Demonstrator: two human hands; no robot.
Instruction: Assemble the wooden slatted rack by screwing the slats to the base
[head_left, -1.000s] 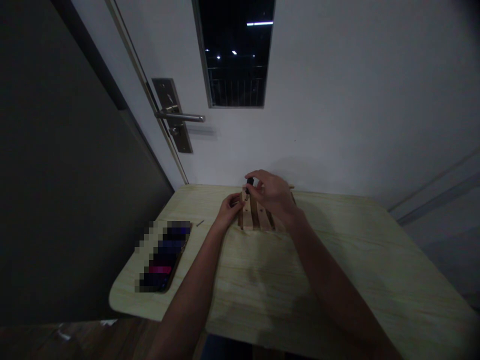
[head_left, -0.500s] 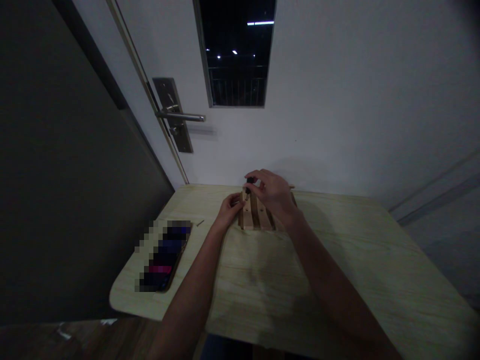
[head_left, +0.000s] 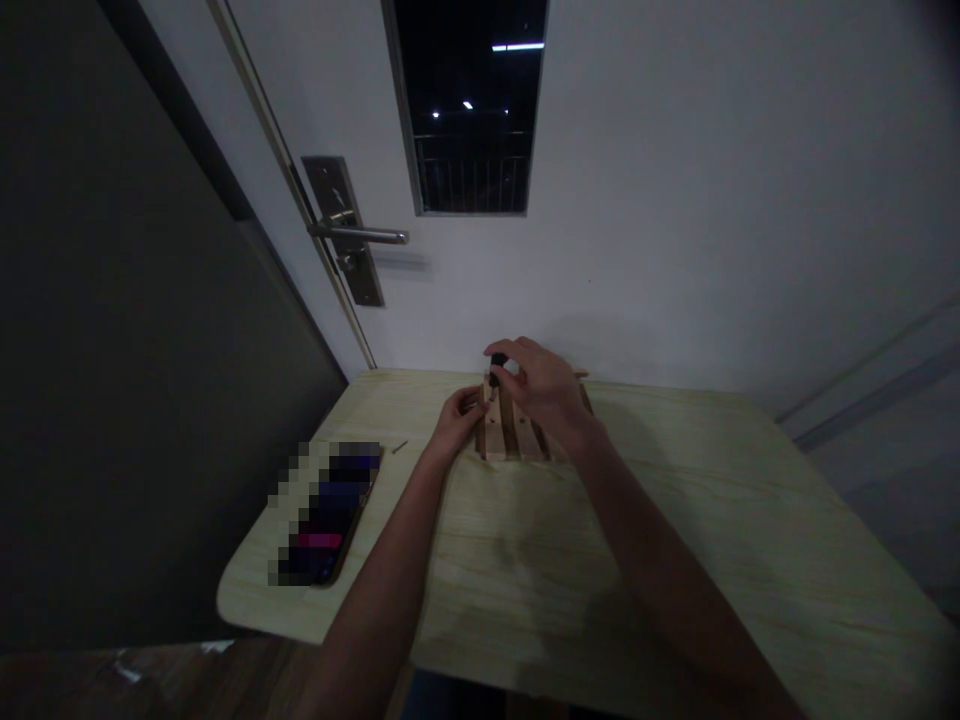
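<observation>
1 phone (head_left: 337, 510) and 1 thin pin (head_left: 400, 447) lie left on the counter (head_left: 750, 520), before a door (head_left: 465, 290); left hand (head_left: 454, 420) clasps striped wood (head_left: 498, 440), right hand (head_left: 547, 385) pinches a black-handled tool (head_left: 496, 372).

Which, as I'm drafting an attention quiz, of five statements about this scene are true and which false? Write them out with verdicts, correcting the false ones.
1. The bare right hand grips a small black-handled tool. True.
2. The dark, rectangular phone lies on the pale wood-grain table. True.
3. The bare left hand rests on the phone. False: it is at the left edge of the striped light-and-dark wooden block.
4. The thin, straight, grey pin lies on the block. False: it lies on the table, near the phone's far end.
5. The silver metal lever handle is left of the dark rectangular window. True.
</observation>
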